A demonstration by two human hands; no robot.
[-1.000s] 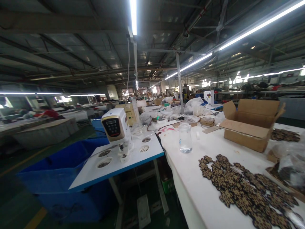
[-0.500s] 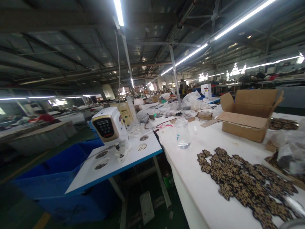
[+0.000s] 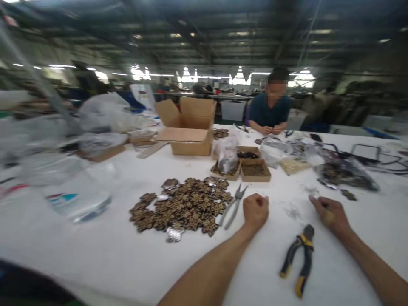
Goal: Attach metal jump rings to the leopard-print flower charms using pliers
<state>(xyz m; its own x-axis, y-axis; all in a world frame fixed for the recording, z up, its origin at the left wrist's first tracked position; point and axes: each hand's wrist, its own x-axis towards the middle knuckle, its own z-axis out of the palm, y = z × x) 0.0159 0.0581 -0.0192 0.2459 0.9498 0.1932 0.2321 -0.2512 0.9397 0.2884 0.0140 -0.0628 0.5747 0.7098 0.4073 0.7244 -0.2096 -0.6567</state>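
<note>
My left hand (image 3: 256, 210) rests on the white table with its fingers curled closed; whatever may be inside is hidden. Right beside it lie long-nosed pliers (image 3: 235, 206) with grey handles, jaws pointing away. A heap of brown-and-black patterned, scallop-edged pieces (image 3: 188, 204) spreads left of the pliers, a few showing shiny silver. On the other side, my right hand (image 3: 331, 212) is closed, thumb and forefinger together near some tiny loose bits (image 3: 293, 210); what they pinch is too small to make out. Cutting pliers (image 3: 301, 259) with black-and-yellow handles lie between my forearms, untouched.
Beyond the heap stand an open cardboard box (image 3: 191, 146) and small trays of parts (image 3: 255, 170). Plastic bags (image 3: 347, 172) lie at the right, a blurred clear jar (image 3: 78, 204) at the left. A person (image 3: 270, 106) sits across the table (image 3: 127, 263), hands together.
My view has swung right, from the white machine and its blue-edged table to the work table. Both my hands, the pliers and the person opposite now show.
</note>
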